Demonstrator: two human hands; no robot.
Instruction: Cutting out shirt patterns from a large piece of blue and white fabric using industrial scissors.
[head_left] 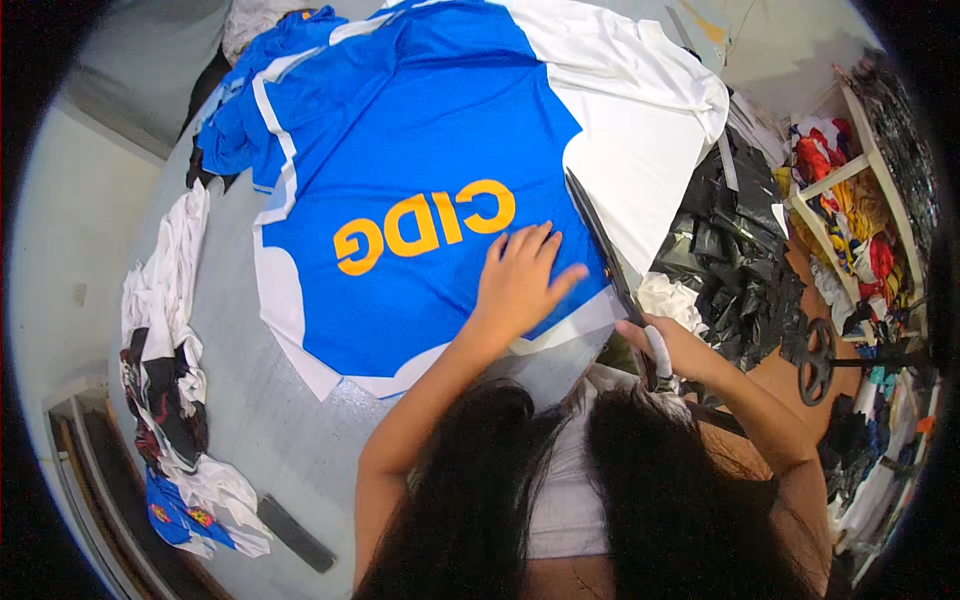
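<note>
Blue fabric, a broad panel (440,120) with orange lettering (425,228), lies spread across the middle of the frame on a grey worktop (235,300), its longer run leading from the lower centre toward the top. The lettering appears upside down, and pale cloth borders the panel at the left and along the bottom.

Black scissors (601,235) lie along the panel's right edge, their long axis slanting from the lower right up toward the upper left, the tip close to the inward curve of that edge. How far apart the blades stand cannot be told. The right hand (682,348), with a white wrap on one finger, has its grip closed around the handles. From this grip, the blue panel lies to the left and upper left.

Left of the scissors, the left hand (518,285) rests palm down on the panel just below the lettering, its grip holding nothing, fingers spread, thumb toward the blades. It is the nearer hand to the lettering; the right is nearer the panel's lower right corner.

White cloth (640,130) fills the upper right beyond the blades, with black plastic (735,255) beside it.
</note>
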